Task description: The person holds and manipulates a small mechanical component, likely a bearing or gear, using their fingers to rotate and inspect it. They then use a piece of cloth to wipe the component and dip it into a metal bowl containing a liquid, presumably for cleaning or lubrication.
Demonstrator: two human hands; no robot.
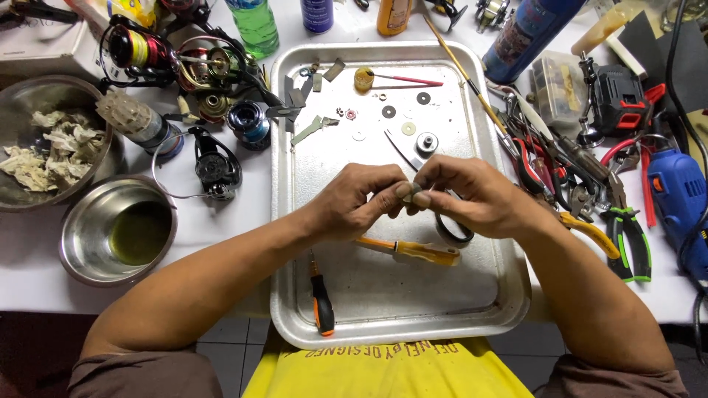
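Observation:
Both my hands meet over the middle of a metal tray [295, 221]. My left hand [354, 203] and my right hand [472, 195] pinch a small grey part [410, 190] between their fingertips. A dark ring-shaped piece [451, 232] lies under my right hand, partly hidden. A yellow-handled screwdriver [413, 252] rests on the tray just below my hands. An orange-and-black screwdriver [321, 298] lies near the tray's front left. Small washers [389, 111], a round metal part [426, 142] and thin metal strips [313, 127] are spread on the far half of the tray.
Left of the tray stand two steel bowls: one [88, 243] holds greenish liquid, the other [22, 96] crumpled paper. Fishing reels [184, 66] and a spool [251, 121] lie behind them. Pliers [627, 236], a blue power tool [678, 191] and bottles [254, 26] crowd the right and back.

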